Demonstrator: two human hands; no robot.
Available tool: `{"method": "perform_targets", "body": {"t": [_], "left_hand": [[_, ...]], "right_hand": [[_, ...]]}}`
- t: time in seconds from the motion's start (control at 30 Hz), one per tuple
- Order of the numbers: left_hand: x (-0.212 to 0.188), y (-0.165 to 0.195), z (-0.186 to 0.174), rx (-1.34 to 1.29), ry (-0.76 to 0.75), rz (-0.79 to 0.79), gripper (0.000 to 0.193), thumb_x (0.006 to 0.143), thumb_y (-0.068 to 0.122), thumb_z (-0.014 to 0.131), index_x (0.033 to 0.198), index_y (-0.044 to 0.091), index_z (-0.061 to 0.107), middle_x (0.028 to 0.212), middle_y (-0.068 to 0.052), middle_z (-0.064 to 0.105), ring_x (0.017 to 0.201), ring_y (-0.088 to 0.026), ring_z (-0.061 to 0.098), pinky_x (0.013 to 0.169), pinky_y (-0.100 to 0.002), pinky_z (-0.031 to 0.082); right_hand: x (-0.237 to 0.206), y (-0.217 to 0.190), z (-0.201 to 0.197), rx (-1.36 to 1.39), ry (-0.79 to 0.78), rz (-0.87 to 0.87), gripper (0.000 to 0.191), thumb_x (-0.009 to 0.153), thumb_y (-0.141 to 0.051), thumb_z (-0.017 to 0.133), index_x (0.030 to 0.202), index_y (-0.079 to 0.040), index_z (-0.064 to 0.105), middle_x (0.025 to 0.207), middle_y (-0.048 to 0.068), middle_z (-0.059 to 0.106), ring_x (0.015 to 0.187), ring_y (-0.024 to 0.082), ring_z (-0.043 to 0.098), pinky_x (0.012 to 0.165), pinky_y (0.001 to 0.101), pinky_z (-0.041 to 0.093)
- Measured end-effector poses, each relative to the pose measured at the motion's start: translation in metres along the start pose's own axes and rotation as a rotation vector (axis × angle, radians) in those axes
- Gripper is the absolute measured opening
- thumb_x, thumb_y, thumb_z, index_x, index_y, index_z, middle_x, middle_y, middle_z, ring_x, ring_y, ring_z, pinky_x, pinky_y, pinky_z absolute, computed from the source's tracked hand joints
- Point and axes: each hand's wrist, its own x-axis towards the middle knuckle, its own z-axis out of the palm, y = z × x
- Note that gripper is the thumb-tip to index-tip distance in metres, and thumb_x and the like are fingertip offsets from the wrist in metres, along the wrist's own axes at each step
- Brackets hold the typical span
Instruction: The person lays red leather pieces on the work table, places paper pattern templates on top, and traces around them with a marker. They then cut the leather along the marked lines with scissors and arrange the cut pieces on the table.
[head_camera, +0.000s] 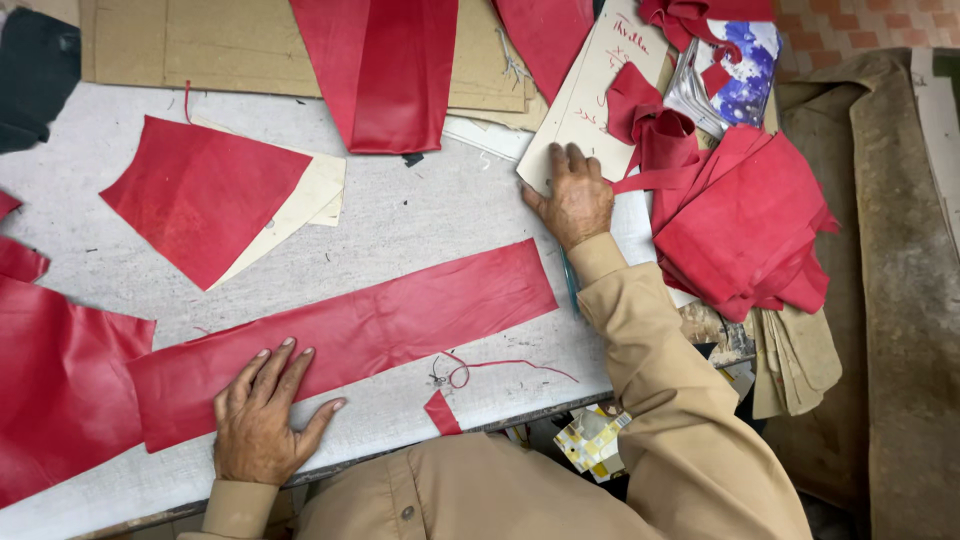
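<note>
Grey desk (420, 215) carried a long red leather strip (380, 325); left hand (262, 415) pressed flat, fingers spread, on its eight-o'clock end, right hand (572, 200) lay flat on a cream card (590, 100) at one o'clock.

Large red leather piece (55, 400) cut off at left edge; handwriting on cream pattern card (590, 95) unreadable.

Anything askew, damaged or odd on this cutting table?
Nothing damaged. Small oddities: a loose red thread and a red scrap lie near the table edge, and the red pile at right hangs past it. The left hand lies flat on the long red strip.
</note>
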Motion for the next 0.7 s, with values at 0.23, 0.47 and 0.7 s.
{"method": "perform_targets", "body": {"t": [0.23,0.47,0.7], "left_hand": [[-0.005,-0.004,0.005,0.006,-0.062,-0.029,0.077,0.075,0.067,0.067,0.138,0.022,0.062,0.152,-0.002,0.053,0.14,-0.028,0.044,0.115,-0.051,0.031],[0.0,-0.005,-0.01,-0.135,-0.006,0.039,0.087,0.071,0.074,0.066,0.137,0.018,0.062,0.152,-0.007,0.052,0.139,-0.032,0.042,0.113,-0.053,0.029],[0.027,0.016,-0.01,-1.364,-0.442,-0.283,0.069,0.093,0.029,0.065,0.153,0.006,0.043,0.138,-0.016,0.064,0.122,-0.021,0.064,0.102,-0.037,0.052]], "right_hand": [[-0.009,-0.02,-0.031,0.03,0.267,-0.202,0.024,0.091,-0.01,0.074,0.112,0.0,0.076,0.085,0.011,0.068,0.073,0.026,0.066,0.059,0.0383,0.055],[-0.126,-0.155,-0.097,0.614,-0.033,-0.382,0.032,0.084,-0.007,0.078,0.114,0.004,0.073,0.083,0.012,0.065,0.071,0.024,0.066,0.06,0.0374,0.056],[-0.159,-0.198,-0.103,0.986,-0.347,-0.367,0.037,0.08,-0.017,0.086,0.112,0.0,0.075,0.088,0.012,0.067,0.077,0.027,0.07,0.067,0.038,0.058]]}}
